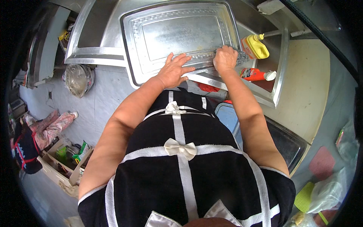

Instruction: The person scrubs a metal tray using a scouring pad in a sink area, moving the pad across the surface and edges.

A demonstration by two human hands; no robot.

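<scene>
A large rectangular metal tray (pixel 177 36) with a patterned border lies across the steel sink. My left hand (pixel 176 70) rests on the tray's near edge, its fingers spread and nothing in them. At the tray's near right corner my right hand (pixel 225 58) is closed on a grey steel wool scrubber (pixel 242 57), part of which sticks out beside the fingers. Just right of that hand stands a yellow jug-shaped bottle (pixel 256 47). Nearer to my right forearm is a red bottle with a white cap (pixel 258 74).
The steel sink's rim (pixel 94 53) runs under the tray. A dark hose (pixel 321 34) crosses the upper right, above a beige board (pixel 305 83). On the floor at left are a plastic-wrapped bundle (pixel 78 80) and a box of goods (pixel 56 166). Plastic bags (pixel 329 191) lie at lower right.
</scene>
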